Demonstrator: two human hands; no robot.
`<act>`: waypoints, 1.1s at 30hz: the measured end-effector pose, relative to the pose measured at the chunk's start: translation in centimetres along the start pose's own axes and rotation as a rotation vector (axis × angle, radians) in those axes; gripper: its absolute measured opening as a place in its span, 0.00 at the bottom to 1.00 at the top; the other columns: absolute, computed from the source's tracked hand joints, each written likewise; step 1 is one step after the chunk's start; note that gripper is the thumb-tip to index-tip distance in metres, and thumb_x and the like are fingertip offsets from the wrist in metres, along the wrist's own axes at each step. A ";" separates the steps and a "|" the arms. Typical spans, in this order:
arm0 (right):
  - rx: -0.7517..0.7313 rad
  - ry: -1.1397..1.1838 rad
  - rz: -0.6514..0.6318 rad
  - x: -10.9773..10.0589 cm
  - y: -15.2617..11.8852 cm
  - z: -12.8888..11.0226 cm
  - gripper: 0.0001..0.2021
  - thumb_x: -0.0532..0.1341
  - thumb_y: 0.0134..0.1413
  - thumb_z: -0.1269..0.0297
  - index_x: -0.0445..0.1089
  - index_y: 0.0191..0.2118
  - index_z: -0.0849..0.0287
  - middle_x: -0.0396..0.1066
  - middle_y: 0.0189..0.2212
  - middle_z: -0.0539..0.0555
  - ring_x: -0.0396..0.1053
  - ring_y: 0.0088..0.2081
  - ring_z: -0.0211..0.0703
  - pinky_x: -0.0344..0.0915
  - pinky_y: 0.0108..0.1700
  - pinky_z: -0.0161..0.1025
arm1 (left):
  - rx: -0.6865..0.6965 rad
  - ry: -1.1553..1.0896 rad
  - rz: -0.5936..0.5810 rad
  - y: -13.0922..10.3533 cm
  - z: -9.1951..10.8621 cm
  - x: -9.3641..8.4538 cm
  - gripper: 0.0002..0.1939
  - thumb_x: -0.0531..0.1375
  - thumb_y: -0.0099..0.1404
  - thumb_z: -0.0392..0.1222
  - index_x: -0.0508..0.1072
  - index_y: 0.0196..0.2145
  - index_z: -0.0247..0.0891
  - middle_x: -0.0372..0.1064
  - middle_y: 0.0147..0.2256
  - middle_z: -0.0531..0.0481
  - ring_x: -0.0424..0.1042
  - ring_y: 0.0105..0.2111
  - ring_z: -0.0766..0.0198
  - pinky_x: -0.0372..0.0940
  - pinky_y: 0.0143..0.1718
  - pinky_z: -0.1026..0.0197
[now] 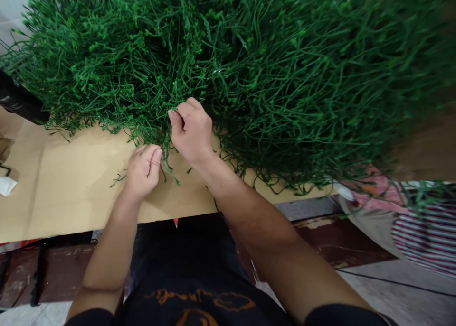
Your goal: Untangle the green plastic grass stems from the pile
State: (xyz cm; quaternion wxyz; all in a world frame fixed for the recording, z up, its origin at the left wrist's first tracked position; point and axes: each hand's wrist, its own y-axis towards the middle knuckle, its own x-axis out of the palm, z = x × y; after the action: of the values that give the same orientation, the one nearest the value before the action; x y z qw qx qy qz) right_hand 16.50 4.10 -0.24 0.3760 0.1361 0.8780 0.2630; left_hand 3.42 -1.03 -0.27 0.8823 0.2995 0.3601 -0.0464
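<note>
A big heap of green plastic-looking plant stems (pixel 292 93) with small tufted tips covers the back of the tan table. My left hand (pixel 143 168) is closed in a pinch at the heap's front edge, with green stems at its fingertips. Just right of it and farther in, my right hand (pixel 191 130) is curled closed against the stems. What lies inside the right fingers is hidden. A few stem ends (pixel 171 167) hang between the two hands over the table.
The tan tabletop (pixel 78 174) runs along the front. A black cylindrical object (pixel 23 98) is at the left edge, with a white piece (pixel 7 186) nearer. At right are a striped cloth (pixel 425 238) and a pink cloth (pixel 381 188). A dark cable (pixel 395 282) crosses the floor.
</note>
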 end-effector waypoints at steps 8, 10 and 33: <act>0.331 -0.013 0.117 -2.6 4.9 1.4 0.21 0.56 0.56 0.72 0.46 0.17 0.58 0.47 0.19 0.47 0.48 0.26 0.30 0.51 0.34 0.35 | 0.108 0.020 -0.055 -1.8 0.4 -0.8 0.16 0.43 0.68 0.41 0.60 0.24 0.40 0.61 0.21 0.51 0.60 0.24 0.64 0.56 0.28 0.59; 0.324 -0.004 0.100 -5.0 5.6 0.8 0.21 0.56 0.56 0.72 0.46 0.16 0.58 0.47 0.18 0.46 0.46 0.24 0.29 0.48 0.32 0.36 | 0.080 -0.004 -0.077 -2.0 0.4 -0.8 0.17 0.43 0.68 0.43 0.62 0.24 0.39 0.61 0.21 0.50 0.61 0.25 0.64 0.57 0.28 0.59; 0.205 0.458 -0.539 -4.4 -3.7 -1.1 0.09 0.59 0.51 0.61 0.62 0.35 0.61 0.47 0.18 0.43 0.45 0.20 0.28 0.45 0.24 0.32 | -0.210 -0.285 0.156 -1.8 -1.1 0.7 0.03 0.56 0.61 0.40 0.67 0.32 0.38 0.61 0.26 0.53 0.63 0.28 0.68 0.62 0.32 0.63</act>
State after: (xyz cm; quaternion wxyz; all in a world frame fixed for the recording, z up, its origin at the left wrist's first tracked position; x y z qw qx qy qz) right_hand 18.59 -1.25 0.93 0.2102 -0.1258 0.9655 0.0888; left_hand 2.80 -1.78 -2.23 0.9517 0.2231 0.2100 0.0183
